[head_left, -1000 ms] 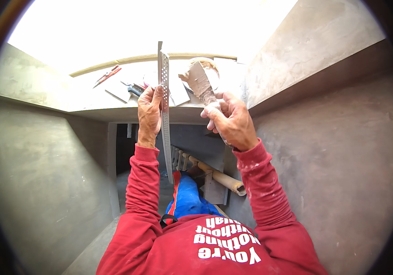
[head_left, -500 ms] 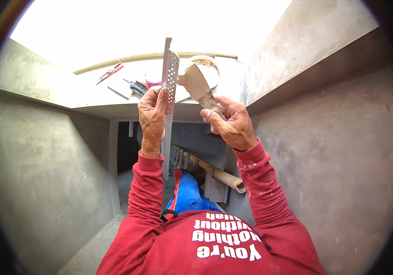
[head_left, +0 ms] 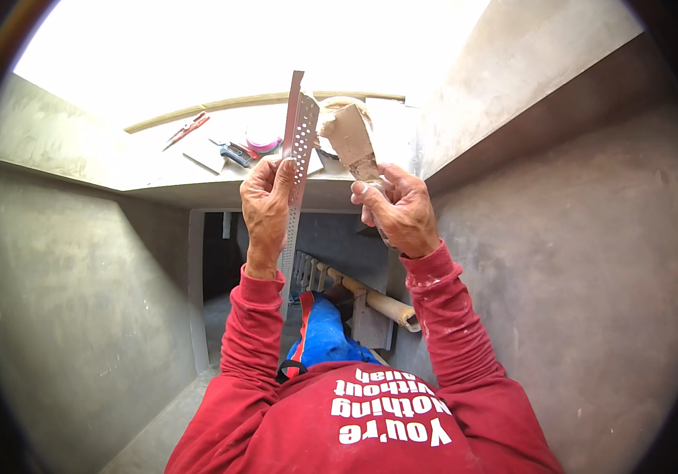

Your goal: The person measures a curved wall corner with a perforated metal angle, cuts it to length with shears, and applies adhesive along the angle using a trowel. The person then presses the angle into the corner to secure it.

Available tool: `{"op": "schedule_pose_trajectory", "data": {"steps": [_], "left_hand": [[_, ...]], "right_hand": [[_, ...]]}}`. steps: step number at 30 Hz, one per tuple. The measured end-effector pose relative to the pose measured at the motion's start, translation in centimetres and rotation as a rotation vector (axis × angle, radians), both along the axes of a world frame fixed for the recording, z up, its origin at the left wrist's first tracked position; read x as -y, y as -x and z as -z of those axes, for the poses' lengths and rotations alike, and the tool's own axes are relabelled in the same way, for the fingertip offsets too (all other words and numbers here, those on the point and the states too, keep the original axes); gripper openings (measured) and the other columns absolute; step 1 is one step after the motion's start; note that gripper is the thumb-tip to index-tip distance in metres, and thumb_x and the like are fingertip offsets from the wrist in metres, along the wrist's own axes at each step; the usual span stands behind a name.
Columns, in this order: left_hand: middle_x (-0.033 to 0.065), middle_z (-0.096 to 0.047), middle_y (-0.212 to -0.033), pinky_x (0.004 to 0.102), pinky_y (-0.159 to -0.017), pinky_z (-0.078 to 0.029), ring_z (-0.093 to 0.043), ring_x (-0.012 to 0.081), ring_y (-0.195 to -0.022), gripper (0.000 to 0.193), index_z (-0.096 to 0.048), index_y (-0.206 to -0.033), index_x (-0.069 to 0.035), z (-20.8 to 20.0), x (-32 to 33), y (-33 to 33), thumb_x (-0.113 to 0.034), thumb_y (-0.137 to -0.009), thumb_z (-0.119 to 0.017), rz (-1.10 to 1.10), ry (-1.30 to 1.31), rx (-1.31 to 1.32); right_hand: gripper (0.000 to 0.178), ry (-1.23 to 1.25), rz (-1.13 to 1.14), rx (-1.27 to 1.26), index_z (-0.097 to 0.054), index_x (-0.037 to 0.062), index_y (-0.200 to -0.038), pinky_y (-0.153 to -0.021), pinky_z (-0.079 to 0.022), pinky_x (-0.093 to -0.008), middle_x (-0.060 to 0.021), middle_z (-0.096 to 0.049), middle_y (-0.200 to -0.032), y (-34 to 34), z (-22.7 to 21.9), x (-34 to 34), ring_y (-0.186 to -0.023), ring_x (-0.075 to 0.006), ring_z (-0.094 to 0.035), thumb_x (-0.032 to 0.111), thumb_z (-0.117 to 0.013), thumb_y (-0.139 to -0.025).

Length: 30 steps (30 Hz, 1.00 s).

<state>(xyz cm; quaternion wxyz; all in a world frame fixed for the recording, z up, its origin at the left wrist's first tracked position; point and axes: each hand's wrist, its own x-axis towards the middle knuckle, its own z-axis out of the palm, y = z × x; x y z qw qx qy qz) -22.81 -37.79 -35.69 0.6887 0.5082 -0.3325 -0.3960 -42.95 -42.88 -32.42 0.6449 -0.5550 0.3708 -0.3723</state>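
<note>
My left hand pinches a long perforated metal corner bead, held upright in front of me. Its lower end hangs down past my wrist. A putty knife is gripped in my right hand, blade pointing up and coated with beige filler. The blade stands just right of the bead, apart from it, and a lump of filler sits near the bead's upper edge. Behind the blade, a round tub of filler rests on the ledge, partly hidden.
On the bright ledge lie red-handled pliers, a dark utility knife, a pink roll and a wooden strip. Plastered walls stand on both sides. Below is a railing with a round handrail.
The putty knife has swung more upright and shifted slightly right, away from the bead. The bead's top has tilted a little to the right, and more filler shows at its edge.
</note>
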Motion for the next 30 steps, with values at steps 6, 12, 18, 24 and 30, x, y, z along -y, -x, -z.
{"op": "schedule_pose_trajectory", "data": {"steps": [6,12,18,24,30], "left_hand": [[-0.0067,-0.063,-0.081,0.0179,-0.057,-0.038,-0.049,-0.0008,-0.067,0.017,-0.069,-0.103,-0.005,-0.1,0.1,0.6,-0.021,-0.104,-0.063,-0.060,-0.007,0.055],[-0.0069,-0.063,-0.082,0.0173,-0.055,-0.038,-0.049,-0.0012,-0.066,0.017,-0.069,-0.102,-0.006,-0.5,-0.1,0.2,-0.022,-0.104,-0.063,-0.016,0.011,-0.018],[-0.0071,-0.063,-0.079,0.0173,-0.054,-0.037,-0.049,-0.0011,-0.064,0.017,-0.069,-0.101,-0.006,-0.5,-0.4,0.5,-0.022,-0.104,-0.063,0.003,-0.014,-0.043],[-0.0069,-0.063,-0.079,0.0177,-0.053,-0.036,-0.048,-0.0010,-0.063,0.017,-0.069,-0.100,-0.007,-0.6,-0.2,0.5,-0.023,-0.104,-0.064,-0.021,-0.005,-0.070],[-0.0067,-0.062,-0.078,0.0154,-0.054,-0.036,-0.047,-0.0023,-0.063,0.020,-0.068,-0.099,-0.003,-1.2,-1.0,0.4,-0.022,-0.102,-0.066,0.016,0.007,-0.164]], "right_hand": [[0.034,0.178,0.048,-0.018,-0.065,-0.0055,-0.119,-0.053,-0.046,-0.0213,-0.0039,-0.069,-0.079,0.1,-0.6,-1.1,-0.060,-0.0053,-0.055,0.015,-0.075,-0.094],[0.032,-0.049,-0.001,0.026,-0.065,-0.0057,-0.117,-0.053,-0.046,-0.0215,-0.0037,-0.069,-0.080,0.6,-0.5,-0.1,-0.060,-0.0052,-0.055,0.015,-0.074,-0.094],[0.040,-0.059,-0.042,0.018,-0.061,-0.0086,-0.124,-0.053,-0.046,-0.0216,-0.0044,-0.068,-0.080,-0.1,0.4,-0.9,-0.061,-0.0054,-0.056,0.014,-0.074,-0.094],[0.048,-0.097,-0.115,0.073,-0.055,-0.0111,-0.129,-0.053,-0.047,-0.0215,-0.0072,-0.070,-0.082,1.0,1.2,-0.5,-0.061,-0.0063,-0.058,0.014,-0.075,-0.093],[0.052,-0.143,-0.073,0.068,-0.054,-0.0118,-0.130,-0.051,-0.047,-0.0217,-0.0088,-0.070,-0.082,1.2,0.9,0.0,-0.059,-0.0068,-0.058,0.017,-0.076,-0.093]]}}
